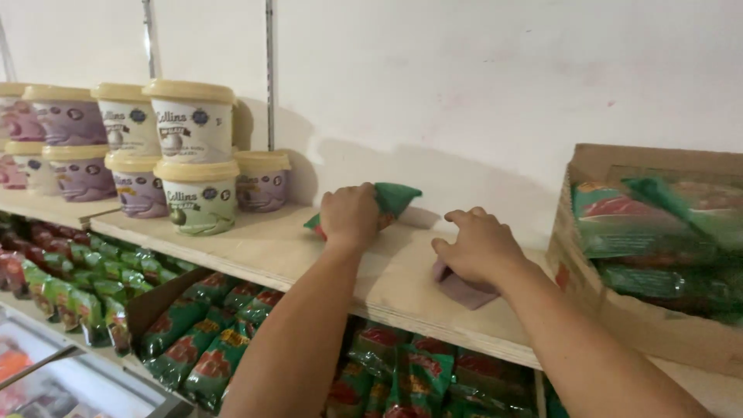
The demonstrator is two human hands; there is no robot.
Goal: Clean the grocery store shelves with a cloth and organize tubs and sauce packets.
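At the far left, round plastic tubs [193,124] with cream lids stood stacked two high on a pale plywood shelf [271,251], their glossy labels lilac, white and green. Below them, on a lower shelf, shiny green and red packets [209,348] lay in close rows.

Nearer the middle, the left hand [350,217] rested on the shelf top, its fingers [340,203] curled shut around a soft green packet [395,197], whose crinkled corner stuck out to the right against the white wall [503,77]. A little red showed under the palm.

Just to the right and nearer, the right hand [480,248] pressed down on a flat mauve cloth [464,292], fingers bent over it and gripping it against the wood near the shelf's front edge. The two hands were near each other but apart.

At the far right sat an open brown cardboard box [588,255], holding more glossy green and red packets.
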